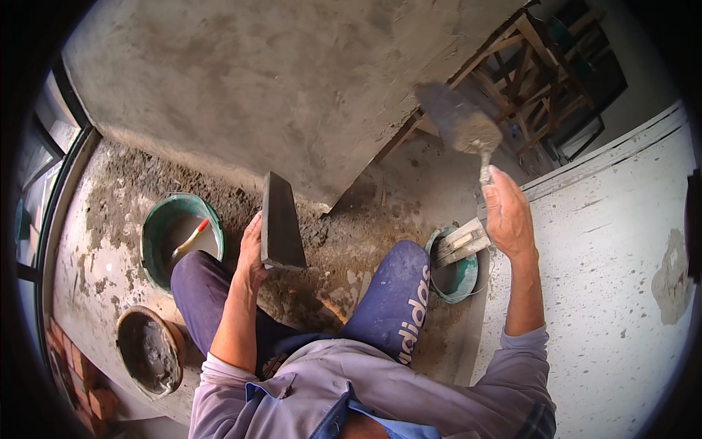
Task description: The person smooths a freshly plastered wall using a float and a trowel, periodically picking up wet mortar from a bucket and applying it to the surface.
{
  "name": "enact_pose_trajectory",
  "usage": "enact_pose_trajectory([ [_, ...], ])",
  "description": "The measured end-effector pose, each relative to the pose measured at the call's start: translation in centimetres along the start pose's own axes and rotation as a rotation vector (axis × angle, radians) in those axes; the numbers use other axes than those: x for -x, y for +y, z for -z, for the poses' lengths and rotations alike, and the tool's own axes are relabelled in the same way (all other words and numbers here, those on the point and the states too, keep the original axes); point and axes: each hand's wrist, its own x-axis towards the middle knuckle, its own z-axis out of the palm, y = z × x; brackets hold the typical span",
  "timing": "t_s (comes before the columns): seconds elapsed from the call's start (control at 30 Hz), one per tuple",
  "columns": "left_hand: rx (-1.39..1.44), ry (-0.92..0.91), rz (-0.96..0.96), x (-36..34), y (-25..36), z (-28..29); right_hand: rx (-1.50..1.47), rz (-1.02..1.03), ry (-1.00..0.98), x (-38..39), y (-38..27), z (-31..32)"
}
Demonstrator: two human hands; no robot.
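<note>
The right hand (508, 219) is gripping a trowel (447, 110) at upper right, best held level so its mortar (479, 133) stays on, while the left hand (252, 249) is grasping a dark rectangular float (281, 225) left of centre.

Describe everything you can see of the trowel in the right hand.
The trowel has a broad, flat, grey blade that looks metal, blurred toward its far end. A patch of grey-brown mortar sits on it near the neck, which is narrow and leads to a handle gripped and mostly hidden by the right hand. The blade points away from the person and leftward, overlapping the edge of the plastered wall in view; whether they touch, I cannot tell.
</note>
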Motion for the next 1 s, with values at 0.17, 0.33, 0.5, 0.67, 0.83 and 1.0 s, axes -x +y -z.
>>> enact_pose_trajectory([
  [0.17, 0.005, -0.038, -0.005, -0.1, 0.3, 0.3, -0.029, 0.031, -0.113, 0.9, -1.6, -0.7],
  [0.33, -0.035, -0.027, 0.006, -0.5, -0.1, 0.1, 0.064, -0.032, -0.126, -1.0, -1.8, 0.2],
  [0.5, -0.010, -0.051, 0.002, -0.6, -0.4, 0.0, 0.111, 0.040, 0.088, -5.3, -0.1, 8.3],
  [0.67, 0.014, -0.034, -0.017, 0.5, 0.8, -1.0, 0.049, -0.173, 0.211, -8.1, -2.9, 13.5],
  [0.83, 0.036, -0.066, -0.023, -0.1, 0.7, -1.1, 0.092, 0.090, -0.049, -6.0, -4.1, 8.4],
  [1.0, 0.056, -0.023, -0.005, -0.5, 0.2, -0.9, 0.225, 0.088, 0.088, -8.4, -3.1, 11.8],
])
